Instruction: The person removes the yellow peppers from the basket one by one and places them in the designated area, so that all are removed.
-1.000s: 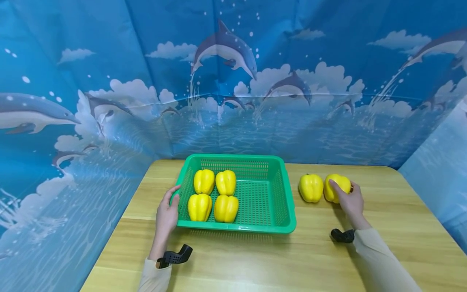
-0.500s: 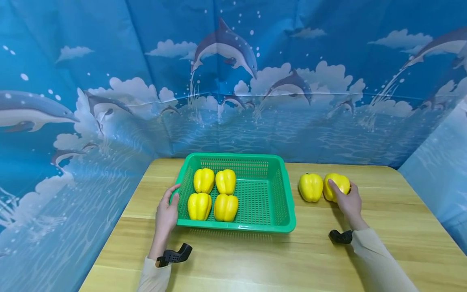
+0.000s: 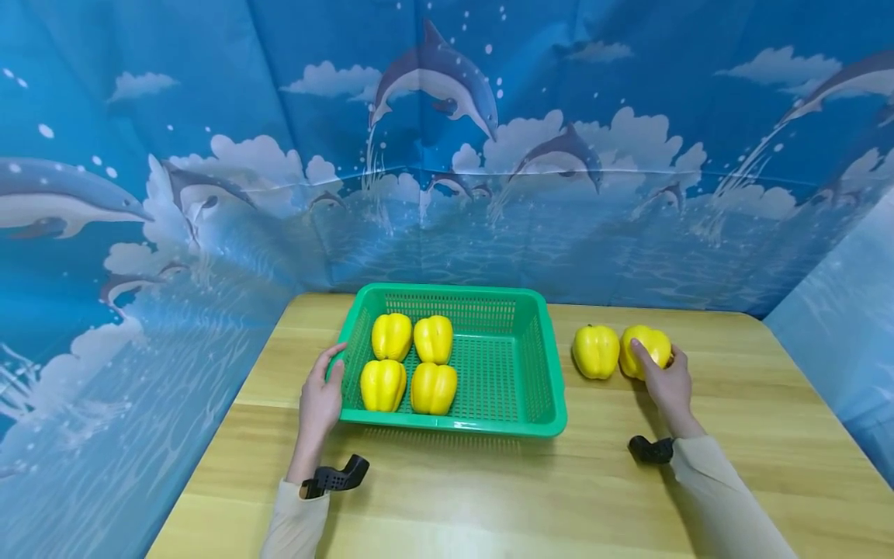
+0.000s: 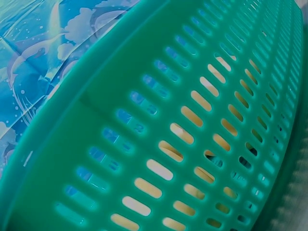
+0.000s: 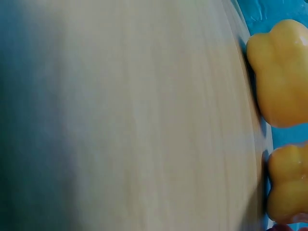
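- Right now the glossy yellow lobed pepper (image 3: 654,340) sits on the pale wooden surface (image 3: 475,497), the right hand (image 3: 670,386) gripping its sides between thumb and fingers.
- Looks light, firm, maybe slippery; broad flanks seem the best hold.
- One matching yellow pepper (image 3: 596,352) just beside it.
- One green perforated plastic basket (image 3: 454,424) holds four yellow peppers (image 3: 392,337); six altogether.
- Left hand (image 3: 320,401) at its rim, thumb and fingers apart.

Glossy peppers (image 3: 382,386), plastic basket (image 3: 447,423), smooth wood-grain table (image 3: 447,497)
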The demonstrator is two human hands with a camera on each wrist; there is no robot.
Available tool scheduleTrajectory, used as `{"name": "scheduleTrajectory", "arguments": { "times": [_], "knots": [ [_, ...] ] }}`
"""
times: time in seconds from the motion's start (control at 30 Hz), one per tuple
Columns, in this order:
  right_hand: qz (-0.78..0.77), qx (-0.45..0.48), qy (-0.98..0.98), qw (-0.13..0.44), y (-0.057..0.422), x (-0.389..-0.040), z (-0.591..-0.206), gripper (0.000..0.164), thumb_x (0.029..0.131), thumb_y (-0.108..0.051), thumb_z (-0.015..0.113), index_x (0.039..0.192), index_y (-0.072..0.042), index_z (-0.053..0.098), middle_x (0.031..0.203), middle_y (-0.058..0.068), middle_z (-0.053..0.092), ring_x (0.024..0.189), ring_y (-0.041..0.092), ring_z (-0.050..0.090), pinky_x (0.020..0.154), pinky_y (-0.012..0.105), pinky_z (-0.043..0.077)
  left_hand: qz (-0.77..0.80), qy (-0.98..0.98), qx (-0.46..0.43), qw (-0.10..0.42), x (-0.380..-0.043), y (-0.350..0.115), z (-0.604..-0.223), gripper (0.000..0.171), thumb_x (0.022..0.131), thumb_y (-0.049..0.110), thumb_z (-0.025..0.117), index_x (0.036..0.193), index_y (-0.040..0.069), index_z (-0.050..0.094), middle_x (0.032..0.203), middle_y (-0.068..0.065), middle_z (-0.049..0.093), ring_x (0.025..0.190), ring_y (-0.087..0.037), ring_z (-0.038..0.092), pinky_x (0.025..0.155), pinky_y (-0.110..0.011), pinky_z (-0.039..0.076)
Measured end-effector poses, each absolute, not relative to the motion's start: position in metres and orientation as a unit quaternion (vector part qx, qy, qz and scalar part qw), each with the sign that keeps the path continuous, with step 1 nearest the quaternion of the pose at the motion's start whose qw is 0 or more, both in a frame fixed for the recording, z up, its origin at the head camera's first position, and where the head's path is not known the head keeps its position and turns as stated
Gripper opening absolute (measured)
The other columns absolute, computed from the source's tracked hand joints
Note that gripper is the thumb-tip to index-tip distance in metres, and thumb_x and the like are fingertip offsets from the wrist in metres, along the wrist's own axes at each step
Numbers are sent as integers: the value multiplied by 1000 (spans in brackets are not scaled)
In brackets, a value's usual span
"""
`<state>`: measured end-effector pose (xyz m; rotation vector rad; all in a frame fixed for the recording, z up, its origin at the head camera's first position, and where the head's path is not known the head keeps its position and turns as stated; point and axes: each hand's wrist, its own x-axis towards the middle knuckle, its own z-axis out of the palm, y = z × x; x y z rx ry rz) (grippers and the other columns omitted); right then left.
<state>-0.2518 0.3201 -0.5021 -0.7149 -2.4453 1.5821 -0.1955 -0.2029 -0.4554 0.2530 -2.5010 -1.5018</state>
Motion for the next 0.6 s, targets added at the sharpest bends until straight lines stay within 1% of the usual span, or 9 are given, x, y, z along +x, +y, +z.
{"name": "scheduleTrajectory", "arguments": {
  "times": [0.1,0.2,0.3,0.37,0.47,0.53,0.6],
  "knots": [
    [535,-229,-810,72,319,-248,-502,103,86,-65,51,151,-1,1,150,27,16,133,42,24,105,53,26,-514,-847,84,106,-195,-203,-455,34,104,30,38,136,30,47,54,-2,34,38,-15,27,36,-27,27],
    [541,-213,-810,77,318,-246,-498,102,87,-63,50,151,-2,-2,149,27,14,132,43,24,105,53,25,-515,-846,83,112,-197,-203,-453,34,104,30,38,136,29,48,54,-2,34,37,-15,27,36,-27,26],
    [544,-213,-805,102,316,-242,-493,97,89,-60,49,151,-3,1,150,24,14,130,40,26,102,51,28,-511,-848,81,115,-198,-203,-453,34,104,28,39,136,29,48,54,-2,34,37,-14,27,36,-26,26],
    [541,-220,-800,139,314,-238,-489,89,90,-56,51,151,-5,10,148,20,19,126,35,29,98,45,31,-509,-849,81,114,-198,-203,-454,33,104,27,39,136,29,48,54,-2,34,38,-14,27,36,-26,26],
    [531,-218,-790,217,308,-232,-482,72,93,-47,54,146,-7,26,139,12,28,118,28,33,90,34,32,-511,-849,79,112,-198,-203,-455,34,104,27,38,136,29,48,55,-1,33,38,-14,27,37,-26,26],
    [526,-203,-782,265,301,-231,-475,60,94,-40,56,141,-9,35,131,5,33,114,25,36,85,28,32,-513,-848,80,111,-198,-203,-455,34,104,28,38,136,29,48,54,-1,33,38,-14,27,37,-26,26],
    [520,-177,-780,300,292,-230,-466,50,95,-35,56,136,-9,42,126,1,37,111,22,39,82,24,32,-515,-846,81,110,-197,-203,-456,34,104,28,38,137,29,48,54,-2,33,38,-14,26,37,-26,26]
  ]
}}
